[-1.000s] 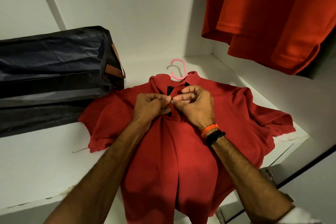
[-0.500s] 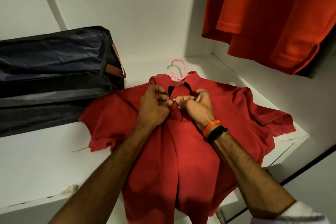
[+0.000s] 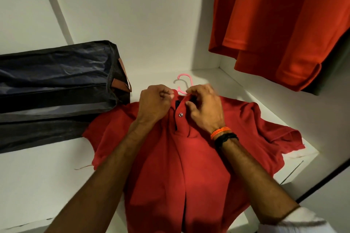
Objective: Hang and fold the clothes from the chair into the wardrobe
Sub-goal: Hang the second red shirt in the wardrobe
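A red polo shirt [image 3: 191, 166] lies front-up on the white wardrobe shelf [image 3: 37, 185], its lower part hanging over the shelf's front edge. A pink hanger hook [image 3: 184, 83] sticks out above the collar. One button [image 3: 180, 114] on the placket is fastened and in plain view. My left hand [image 3: 154, 103] pinches the left side of the collar. My right hand [image 3: 205, 107] pinches the right side of the collar at the top of the placket. Both hands sit just below the hook.
A dark navy fabric bag [image 3: 56, 89] with brown tabs lies on the shelf at the left, touching the shirt's left sleeve. Orange-red shirts [image 3: 280, 24] hang at the upper right. The wardrobe's white back wall [image 3: 132, 15] is close behind.
Both hands moved up from the placket button to the collar, leaving the button fastened and uncovered. The shirt has stayed in place on the shelf.
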Tool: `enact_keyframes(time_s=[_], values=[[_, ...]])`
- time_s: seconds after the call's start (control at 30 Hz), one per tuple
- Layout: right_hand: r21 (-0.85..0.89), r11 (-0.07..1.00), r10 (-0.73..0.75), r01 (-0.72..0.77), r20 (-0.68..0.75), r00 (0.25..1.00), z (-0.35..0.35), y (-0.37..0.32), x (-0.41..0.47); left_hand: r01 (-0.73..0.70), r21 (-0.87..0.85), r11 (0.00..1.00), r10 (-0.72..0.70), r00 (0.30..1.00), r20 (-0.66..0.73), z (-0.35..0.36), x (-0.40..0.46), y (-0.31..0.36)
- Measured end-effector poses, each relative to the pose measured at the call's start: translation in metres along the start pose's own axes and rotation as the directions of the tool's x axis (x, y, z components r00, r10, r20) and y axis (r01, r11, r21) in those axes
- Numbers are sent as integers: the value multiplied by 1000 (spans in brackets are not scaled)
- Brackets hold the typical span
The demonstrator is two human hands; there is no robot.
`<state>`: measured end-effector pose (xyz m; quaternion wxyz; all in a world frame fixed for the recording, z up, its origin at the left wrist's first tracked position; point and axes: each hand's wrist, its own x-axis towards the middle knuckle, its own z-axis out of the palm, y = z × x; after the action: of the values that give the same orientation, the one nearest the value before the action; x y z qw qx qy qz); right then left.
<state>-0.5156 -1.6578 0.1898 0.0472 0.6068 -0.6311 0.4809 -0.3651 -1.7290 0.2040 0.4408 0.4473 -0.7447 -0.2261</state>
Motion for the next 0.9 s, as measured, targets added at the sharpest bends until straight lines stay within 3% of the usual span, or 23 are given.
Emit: enact_keyframes(time_s=[0.07, 0.17, 0.23, 0.4, 0.57, 0.7, 0.9], values=[[-142, 985, -85, 96, 78, 993, 0, 4, 12, -59, 78, 995, 53, 996, 67, 6, 11, 4], [-205, 972, -61, 115, 252, 966, 4, 13, 25, -43, 162, 986, 7, 976, 218, 14, 16, 3], [-142, 984, -55, 103, 308, 950, 7, 21, 27, -62, 211, 975, 6, 967, 255, 17, 14, -3], [26, 992, -123, 121, 281, 952, 10, 34, 22, -109, 238, 965, 32, 952, 304, 17, 17, -13], [64, 971, -240, 232, 327, 914, 3, 40, 25, -377, 370, 849, 140, 835, 532, 15, 23, -15], [86, 962, -275, 261, 328, 904, 5, 42, 25, -310, 449, 838, 77, 882, 465, 18, 24, -18], [123, 946, -325, 301, 297, 898, -2, 41, 28, -108, 208, 972, 38, 949, 314, 10, 29, -21]])
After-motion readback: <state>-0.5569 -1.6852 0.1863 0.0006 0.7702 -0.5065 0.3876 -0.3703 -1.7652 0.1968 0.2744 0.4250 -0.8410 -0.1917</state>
